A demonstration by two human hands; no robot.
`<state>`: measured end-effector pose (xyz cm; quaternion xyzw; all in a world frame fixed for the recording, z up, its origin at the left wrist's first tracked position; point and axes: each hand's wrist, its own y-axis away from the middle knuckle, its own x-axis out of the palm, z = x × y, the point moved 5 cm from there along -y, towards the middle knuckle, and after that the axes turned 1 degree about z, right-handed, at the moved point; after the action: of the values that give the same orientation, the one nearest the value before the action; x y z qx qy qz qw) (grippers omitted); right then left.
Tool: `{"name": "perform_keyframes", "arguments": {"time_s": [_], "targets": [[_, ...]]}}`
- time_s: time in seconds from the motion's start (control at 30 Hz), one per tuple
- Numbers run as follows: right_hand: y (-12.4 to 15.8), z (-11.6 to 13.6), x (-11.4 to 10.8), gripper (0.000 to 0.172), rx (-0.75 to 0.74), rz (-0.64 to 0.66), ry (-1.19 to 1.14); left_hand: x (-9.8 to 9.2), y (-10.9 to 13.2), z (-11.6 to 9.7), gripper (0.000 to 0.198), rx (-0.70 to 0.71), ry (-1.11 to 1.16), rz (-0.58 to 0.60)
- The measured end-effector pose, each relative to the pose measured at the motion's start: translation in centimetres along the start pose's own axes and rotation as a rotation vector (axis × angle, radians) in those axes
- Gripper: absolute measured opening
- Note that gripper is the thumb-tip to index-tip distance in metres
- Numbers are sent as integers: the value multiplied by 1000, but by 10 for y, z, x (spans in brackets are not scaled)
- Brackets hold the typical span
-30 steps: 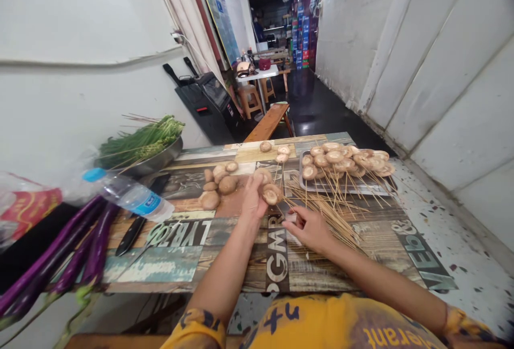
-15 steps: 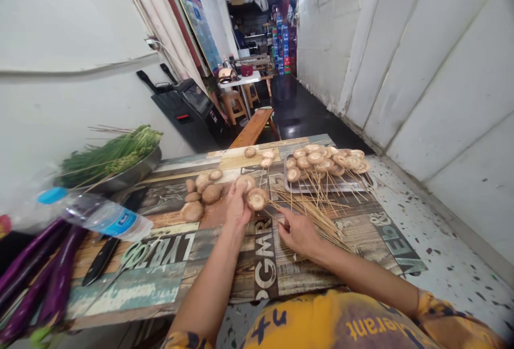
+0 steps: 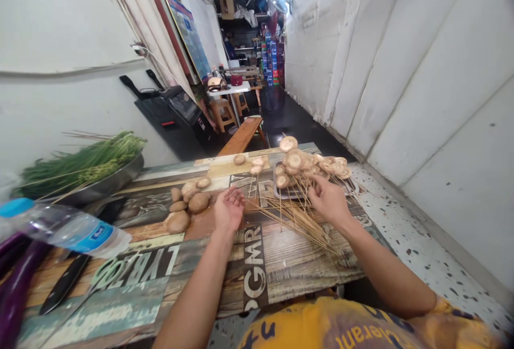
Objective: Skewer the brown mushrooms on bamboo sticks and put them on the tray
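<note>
My right hand [image 3: 330,199] pinches the stick of a mushroom skewer [image 3: 294,159], whose two pale mushroom caps are held over the near left part of the tray [image 3: 276,191]. Piled in that tray are several more skewered mushrooms [image 3: 335,165], with their sticks pointing toward me. Palm turned up and fingers loosely curled apart, my left hand [image 3: 228,211] is empty above the table. Just left of it sits a cluster of loose brown mushrooms [image 3: 198,203]. Bare bamboo sticks [image 3: 301,221] lie between my hands, in front of the tray.
At left are a metal bowl of greens [image 3: 116,173], a water bottle [image 3: 76,234] lying tilted, purple eggplants [image 3: 30,285] and a black-handled knife [image 3: 66,283]. One mushroom [image 3: 239,159] and a small skewer [image 3: 257,165] lie at the table's far side. A wooden bench [image 3: 243,135] stands beyond.
My right hand has carried the mushroom skewer right and away from me, over the tray. The left hand has let go of the mushrooms and opened. The view has shifted slightly right.
</note>
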<state>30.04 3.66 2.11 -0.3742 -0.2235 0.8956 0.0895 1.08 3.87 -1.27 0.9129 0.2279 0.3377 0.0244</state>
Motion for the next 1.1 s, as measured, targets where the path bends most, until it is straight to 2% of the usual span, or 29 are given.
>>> {"name": "perform_keyframes", "arguments": {"time_s": [0.1,0.17,0.27,0.33,0.4,0.47,0.53,0.7,0.83,0.93,1.03,1.1], "targets": [[-9,3,-8,35,25,-13,19,-7,-4,-1,10,21,6,-109],[-11,16,4,36,-7,10,-49,-10,-6,-2,9,67,-3,-154],[-13,39,53,34,31,156,-291,-16,-10,-5,10,139,-24,-188],[-15,50,97,31,170,292,-414,-19,-13,-6,13,182,-37,-204],[-21,60,131,30,250,321,-423,-23,-15,-6,16,217,-52,-216],[-30,70,154,30,280,309,-386,-26,-18,-5,20,240,-66,-227],[-42,78,166,29,301,319,-341,-28,-21,-4,22,256,-78,-233],[-69,90,173,32,296,399,-187,-32,-25,-3,25,303,-110,-226],[-74,95,167,30,174,507,-25,-35,-27,-2,27,322,-148,-230],[-53,99,152,26,20,559,103,-35,-29,0,26,341,-203,-250],[-13,99,132,24,-134,572,206,-36,-32,-3,24,387,-279,-281],[16,94,121,22,-213,600,264,-36,-31,-16,22,488,-413,-303]]}}
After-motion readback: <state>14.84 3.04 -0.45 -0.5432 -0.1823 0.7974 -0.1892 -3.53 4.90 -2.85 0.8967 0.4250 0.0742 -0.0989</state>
